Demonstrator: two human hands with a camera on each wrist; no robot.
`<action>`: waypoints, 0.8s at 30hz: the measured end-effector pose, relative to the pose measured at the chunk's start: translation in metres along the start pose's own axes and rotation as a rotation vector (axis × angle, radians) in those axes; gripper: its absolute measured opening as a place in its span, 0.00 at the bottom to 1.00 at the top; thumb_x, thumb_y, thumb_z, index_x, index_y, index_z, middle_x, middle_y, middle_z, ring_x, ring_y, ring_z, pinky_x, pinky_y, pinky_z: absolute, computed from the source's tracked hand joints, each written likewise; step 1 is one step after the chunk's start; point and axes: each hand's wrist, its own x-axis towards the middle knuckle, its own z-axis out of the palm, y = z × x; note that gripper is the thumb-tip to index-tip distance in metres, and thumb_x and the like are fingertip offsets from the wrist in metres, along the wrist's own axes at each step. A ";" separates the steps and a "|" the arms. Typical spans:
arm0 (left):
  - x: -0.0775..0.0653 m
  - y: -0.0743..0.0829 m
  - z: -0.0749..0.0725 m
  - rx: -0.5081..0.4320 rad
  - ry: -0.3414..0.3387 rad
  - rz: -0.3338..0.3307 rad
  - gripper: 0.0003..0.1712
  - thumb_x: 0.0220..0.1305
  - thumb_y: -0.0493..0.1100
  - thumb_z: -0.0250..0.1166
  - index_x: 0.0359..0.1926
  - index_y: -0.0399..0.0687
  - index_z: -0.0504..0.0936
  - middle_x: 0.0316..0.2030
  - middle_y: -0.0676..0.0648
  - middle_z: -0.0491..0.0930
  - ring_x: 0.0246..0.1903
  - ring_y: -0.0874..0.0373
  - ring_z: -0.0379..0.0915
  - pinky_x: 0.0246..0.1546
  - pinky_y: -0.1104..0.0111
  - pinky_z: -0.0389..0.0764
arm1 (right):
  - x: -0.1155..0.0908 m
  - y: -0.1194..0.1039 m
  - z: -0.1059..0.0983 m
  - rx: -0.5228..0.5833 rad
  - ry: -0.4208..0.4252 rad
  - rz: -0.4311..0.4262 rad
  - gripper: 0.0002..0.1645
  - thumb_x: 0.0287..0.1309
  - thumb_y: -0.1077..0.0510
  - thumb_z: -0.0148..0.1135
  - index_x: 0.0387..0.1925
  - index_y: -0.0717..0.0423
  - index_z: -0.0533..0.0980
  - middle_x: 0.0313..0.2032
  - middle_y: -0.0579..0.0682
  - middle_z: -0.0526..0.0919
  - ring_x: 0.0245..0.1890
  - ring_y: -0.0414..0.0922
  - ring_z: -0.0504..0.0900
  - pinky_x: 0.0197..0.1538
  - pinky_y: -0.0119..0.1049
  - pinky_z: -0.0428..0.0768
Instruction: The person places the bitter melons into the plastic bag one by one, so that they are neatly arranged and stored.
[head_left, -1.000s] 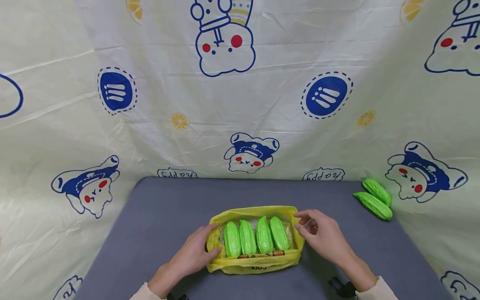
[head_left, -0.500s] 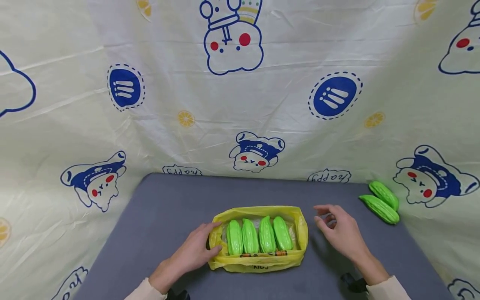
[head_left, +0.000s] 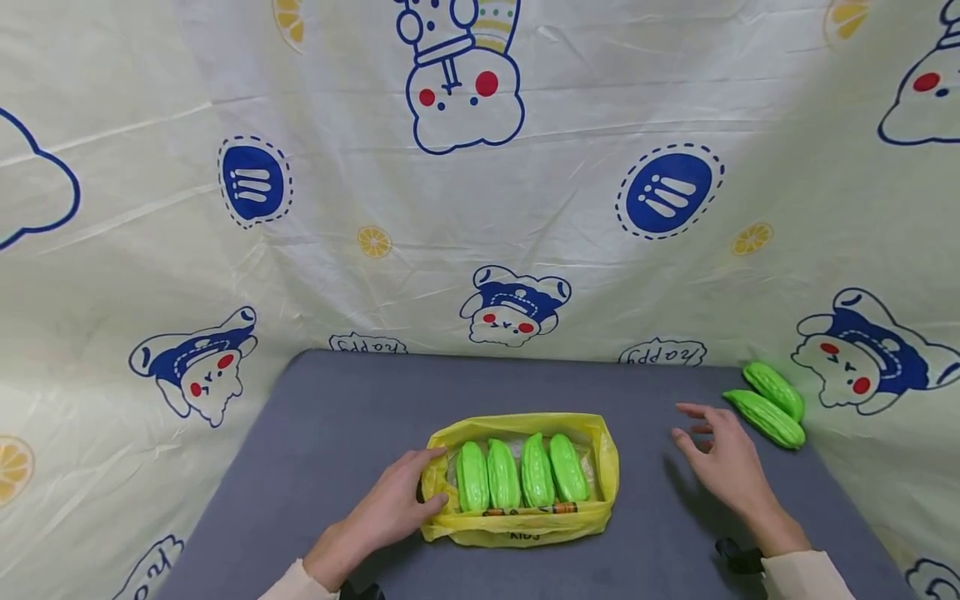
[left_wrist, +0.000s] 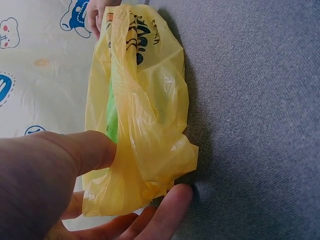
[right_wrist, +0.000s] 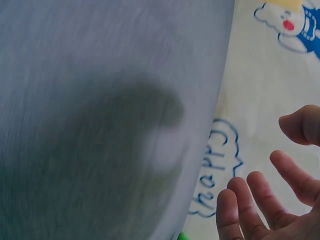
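A yellow plastic bag point(head_left: 570, 527), its mouth open upward, lies on the grey table. Several green bitter melons point(head_left: 536, 472) stand side by side inside it. My left hand point(head_left: 393, 504) holds the bag's left end. In the left wrist view the thumb lies over the rim of the yellow bag point(left_wrist: 160, 115), with the fingers around the outside of its end. My right hand point(head_left: 723, 458) hovers over the table right of the bag, fingers loosely bent and holding nothing. Just beyond it, two more bitter melons point(head_left: 765, 418) lie together at the back right corner.
The grey table point(head_left: 360, 400) ends against a pale printed curtain point(head_left: 420, 200) at the back and sides. The two loose bitter melons sit right at the table's edge by the curtain.
My right hand has moved right, away from the bag's right end towards the two loose bitter melons. My left hand has stayed on the bag. The head view has shifted slightly.
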 end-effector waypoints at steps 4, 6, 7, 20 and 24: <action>0.000 0.000 0.001 0.013 0.019 0.004 0.41 0.74 0.44 0.80 0.83 0.40 0.78 0.73 0.33 0.83 0.75 0.31 0.80 0.73 0.33 0.81 | 0.003 0.017 -0.006 -0.001 0.013 0.005 0.30 0.82 0.58 0.72 0.77 0.66 0.77 0.68 0.76 0.76 0.61 0.74 0.84 0.58 0.74 0.86; 0.000 0.002 0.001 0.021 0.029 0.001 0.41 0.74 0.43 0.80 0.83 0.41 0.78 0.73 0.33 0.83 0.75 0.31 0.80 0.73 0.34 0.81 | 0.005 0.024 -0.010 -0.007 0.024 0.009 0.31 0.82 0.59 0.72 0.77 0.67 0.76 0.68 0.77 0.76 0.62 0.75 0.83 0.58 0.75 0.85; 0.000 0.002 0.001 0.025 0.030 0.000 0.41 0.74 0.44 0.79 0.83 0.41 0.78 0.73 0.33 0.83 0.75 0.32 0.80 0.73 0.34 0.81 | 0.006 0.027 -0.012 -0.011 0.027 0.015 0.31 0.82 0.59 0.72 0.77 0.68 0.76 0.68 0.77 0.75 0.62 0.75 0.82 0.58 0.76 0.84; 0.000 0.004 0.004 0.029 0.029 0.004 0.40 0.75 0.43 0.78 0.83 0.39 0.78 0.73 0.33 0.83 0.74 0.33 0.81 0.72 0.34 0.82 | 0.021 0.079 -0.037 -0.072 0.051 0.084 0.36 0.83 0.56 0.67 0.80 0.72 0.70 0.73 0.86 0.67 0.74 0.85 0.64 0.71 0.86 0.64; 0.000 0.004 0.005 0.019 0.018 0.000 0.40 0.76 0.43 0.77 0.83 0.40 0.77 0.73 0.33 0.83 0.74 0.32 0.80 0.73 0.34 0.82 | 0.024 0.091 -0.042 -0.090 0.049 0.107 0.37 0.84 0.56 0.66 0.81 0.75 0.68 0.73 0.88 0.66 0.73 0.86 0.63 0.72 0.86 0.63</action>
